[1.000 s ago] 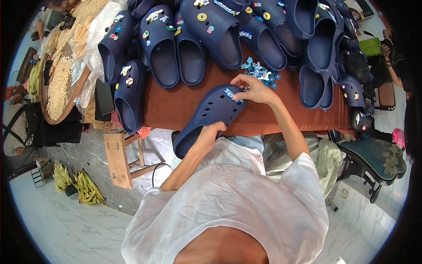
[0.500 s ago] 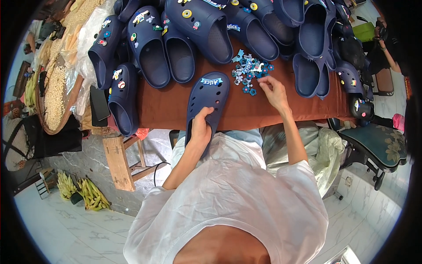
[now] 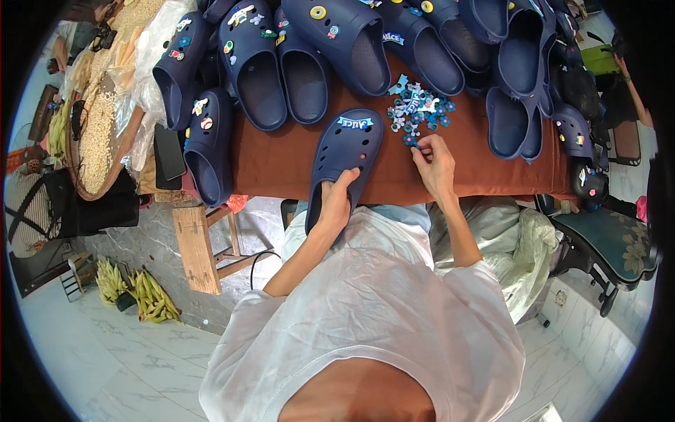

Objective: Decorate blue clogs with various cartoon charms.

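Note:
A navy perforated clog (image 3: 343,156) with a pale blue lettered charm at its toe lies on the brown-covered table (image 3: 281,165). My left hand (image 3: 336,200) grips the clog at its heel end. To its right my right hand (image 3: 434,163) pinches a small blue charm at the near edge of a heap of small blue and white shoe charms (image 3: 418,110).
Many navy clogs, some with coloured charms, crowd the table's far side (image 3: 309,63) and right side (image 3: 520,105). A black phone (image 3: 169,151) lies at the left edge. A round basket of grain (image 3: 95,133), a wooden bench (image 3: 197,246) and a dark green chair (image 3: 612,243) stand around.
The clog has come down flat onto the table, toe pointing away. My right hand left the clog's toe and went right to the charm heap, where it now pinches a charm.

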Tool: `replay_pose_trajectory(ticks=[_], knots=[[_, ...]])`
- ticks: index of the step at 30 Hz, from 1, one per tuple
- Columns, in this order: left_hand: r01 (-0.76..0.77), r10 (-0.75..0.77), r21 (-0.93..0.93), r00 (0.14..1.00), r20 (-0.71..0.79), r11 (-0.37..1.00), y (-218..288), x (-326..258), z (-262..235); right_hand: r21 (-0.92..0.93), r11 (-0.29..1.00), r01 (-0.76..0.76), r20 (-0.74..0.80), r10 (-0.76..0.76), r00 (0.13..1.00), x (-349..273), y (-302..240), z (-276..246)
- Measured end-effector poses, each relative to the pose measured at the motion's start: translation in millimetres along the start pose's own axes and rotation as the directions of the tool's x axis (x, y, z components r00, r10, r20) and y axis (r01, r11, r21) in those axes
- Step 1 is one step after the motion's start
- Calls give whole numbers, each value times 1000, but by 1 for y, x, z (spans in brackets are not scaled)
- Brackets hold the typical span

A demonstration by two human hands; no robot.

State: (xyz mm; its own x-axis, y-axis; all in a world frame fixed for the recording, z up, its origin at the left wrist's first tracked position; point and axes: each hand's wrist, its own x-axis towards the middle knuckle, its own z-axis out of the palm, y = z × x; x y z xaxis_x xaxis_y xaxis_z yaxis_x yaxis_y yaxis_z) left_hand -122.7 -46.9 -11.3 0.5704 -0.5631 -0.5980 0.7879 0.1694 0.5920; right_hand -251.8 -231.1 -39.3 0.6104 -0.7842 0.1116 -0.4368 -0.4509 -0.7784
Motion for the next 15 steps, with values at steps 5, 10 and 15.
replay_pose_trajectory(ticks=[5, 10, 15], knots=[[-34, 35, -9, 999, 31, 999, -6, 9, 0, 173, 982, 72, 1, -74, 997, 1, -43, 16], [-8, 9, -11, 999, 53, 1000, -8, 13, -1, 184, 967, 178, -1, -180, 984, 3, -59, 33], [53, -50, -26, 992, 119, 998, -6, 14, 1, 53, 950, 307, -8, -307, 952, 8, -63, 36]])
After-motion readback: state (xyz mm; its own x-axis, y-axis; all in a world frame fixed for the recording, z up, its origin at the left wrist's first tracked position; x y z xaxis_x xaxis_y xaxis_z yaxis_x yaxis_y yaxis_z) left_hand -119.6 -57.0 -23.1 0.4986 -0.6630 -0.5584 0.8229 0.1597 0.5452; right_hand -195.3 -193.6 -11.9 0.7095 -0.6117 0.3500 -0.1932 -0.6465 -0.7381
